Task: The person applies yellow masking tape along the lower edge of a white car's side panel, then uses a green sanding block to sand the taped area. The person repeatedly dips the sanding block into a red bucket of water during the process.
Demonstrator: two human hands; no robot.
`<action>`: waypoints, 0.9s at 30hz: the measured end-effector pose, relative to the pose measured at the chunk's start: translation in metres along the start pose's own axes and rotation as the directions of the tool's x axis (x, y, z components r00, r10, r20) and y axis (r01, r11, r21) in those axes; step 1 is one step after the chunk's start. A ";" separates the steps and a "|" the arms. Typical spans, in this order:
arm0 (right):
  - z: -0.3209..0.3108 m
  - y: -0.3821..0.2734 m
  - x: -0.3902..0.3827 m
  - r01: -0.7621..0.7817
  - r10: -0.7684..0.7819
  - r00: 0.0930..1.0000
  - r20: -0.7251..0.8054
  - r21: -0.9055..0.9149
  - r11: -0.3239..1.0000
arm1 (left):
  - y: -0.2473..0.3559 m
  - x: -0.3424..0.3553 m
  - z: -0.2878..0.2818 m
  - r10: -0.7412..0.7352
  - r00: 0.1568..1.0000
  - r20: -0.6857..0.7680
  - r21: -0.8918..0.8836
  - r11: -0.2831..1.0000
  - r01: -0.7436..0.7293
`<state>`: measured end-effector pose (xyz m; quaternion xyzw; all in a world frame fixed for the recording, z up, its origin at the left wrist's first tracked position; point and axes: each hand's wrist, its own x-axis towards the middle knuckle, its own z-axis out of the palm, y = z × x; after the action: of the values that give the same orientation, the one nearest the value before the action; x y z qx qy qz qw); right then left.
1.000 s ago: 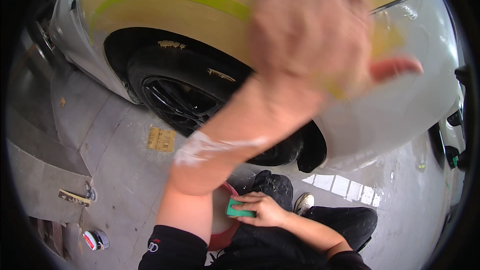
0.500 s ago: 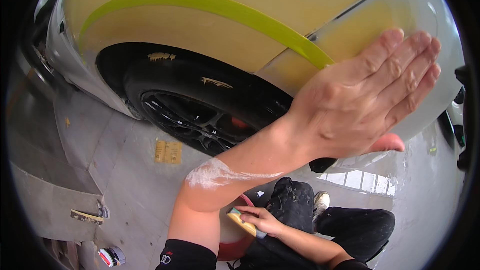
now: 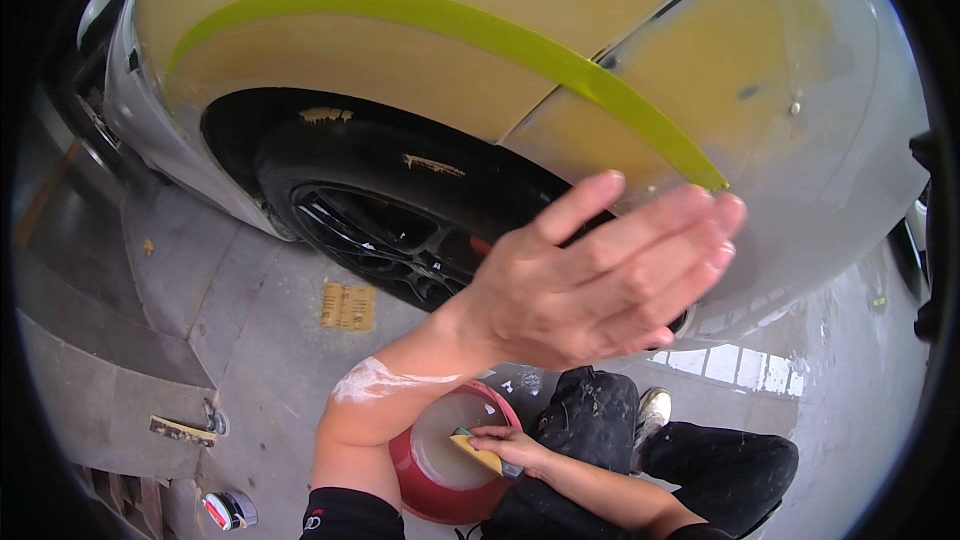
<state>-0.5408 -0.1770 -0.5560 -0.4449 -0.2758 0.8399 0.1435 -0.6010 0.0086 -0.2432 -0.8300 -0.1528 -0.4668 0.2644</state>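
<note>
My left hand (image 3: 600, 275) reaches across from the left, back upward and fingers stretched out, with nothing in it. It hangs in front of the wheel arch, its fingertips near the lower end of the lime-green tape strip (image 3: 400, 2); whether it touches the car panel (image 3: 700, 50) I cannot tell. The panel has yellowish and grey patches. White residue coats my left forearm. Lower down, my right hand (image 3: 515, 448) grips a sanding block (image 3: 478, 454), yellow with grey-green parts, over a red basin (image 3: 425, 500) of cloudy liquid.
A black wheel (image 3: 390, 220) sits under the arch. On the grey floor lie a brown sheet of paper (image 3: 348, 307), a scraper-like strip (image 3: 183, 431) and a small white-and-red can (image 3: 230, 510). My knee (image 3: 590, 410) is beside the basin.
My left hand has moved down and left, off the upper panel, uncovering the yellow patch and the tape's end. The basin shows more fully. My right hand keeps hold of the sanding block.
</note>
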 end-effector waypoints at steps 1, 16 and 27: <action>-0.001 0.001 0.001 -0.014 0.014 1.000 -0.022 -0.005 1.000 | -0.004 -0.004 -0.004 -0.019 1.000 -0.024 0.032 0.999 0.020; -0.004 -0.002 0.005 0.008 -0.010 0.998 -0.061 -0.031 0.999 | -0.057 -0.007 -0.036 -0.249 0.964 -0.088 0.324 0.908 0.264; -0.008 0.006 0.013 0.012 -0.015 0.998 -0.062 -0.044 0.999 | -0.055 -0.005 -0.039 -0.291 0.954 -0.079 0.271 0.914 0.301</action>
<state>-0.5418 -0.1727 -0.5712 -0.4720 -0.2925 0.8184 0.1480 -0.6579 0.0310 -0.2146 -0.7428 -0.3362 -0.4902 0.3080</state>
